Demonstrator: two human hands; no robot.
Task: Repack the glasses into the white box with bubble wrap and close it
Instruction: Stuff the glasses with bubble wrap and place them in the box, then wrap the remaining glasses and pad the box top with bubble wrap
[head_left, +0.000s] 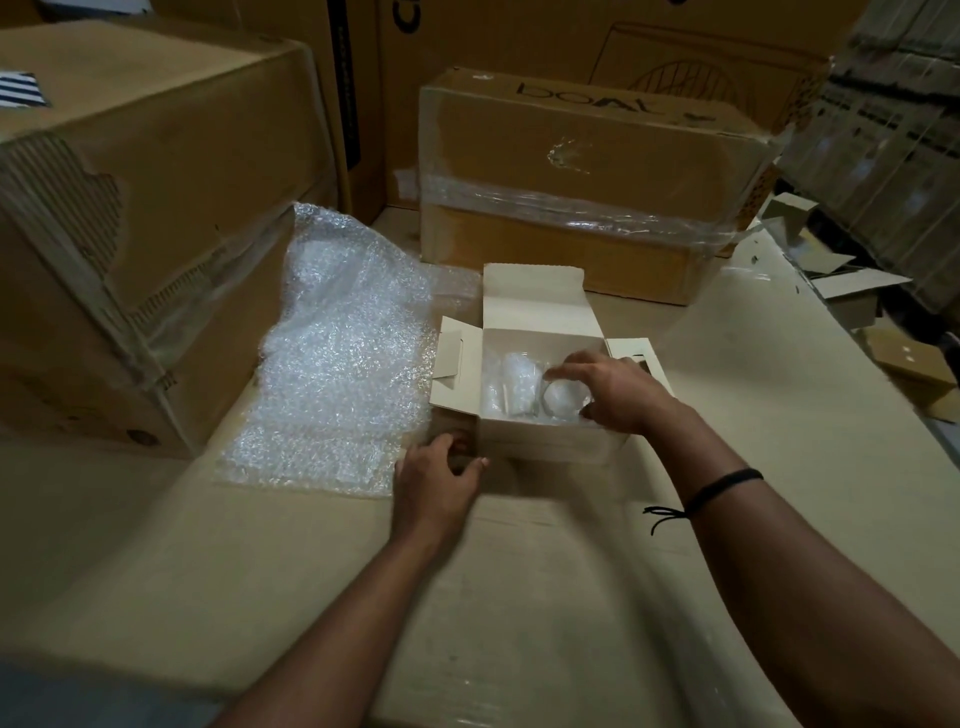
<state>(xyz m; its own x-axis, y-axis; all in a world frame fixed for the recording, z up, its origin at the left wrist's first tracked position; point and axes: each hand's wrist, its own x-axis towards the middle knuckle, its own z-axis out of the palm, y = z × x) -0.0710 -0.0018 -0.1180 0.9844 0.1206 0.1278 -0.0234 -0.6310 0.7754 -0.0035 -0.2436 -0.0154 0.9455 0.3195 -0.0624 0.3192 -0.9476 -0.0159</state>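
The cardboard surface (519, 597) bears white box (545, 441), bubble wrap (337, 374), taped carton (582, 171).

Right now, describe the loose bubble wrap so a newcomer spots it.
Start at the torn brown carton on the left. Between it and the open white box lies the bubble wrap, a clear crinkled sheet spread flat and climbing the carton's side. Unlike the wrapped glasses inside the box, it lies loose outside it.

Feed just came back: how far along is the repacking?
Done: one wrapped bundle sits in the box. In hand: right hand holds a glass beside it; left hand grips the box corner. Left: bubble wrap lies outside, flaps open.
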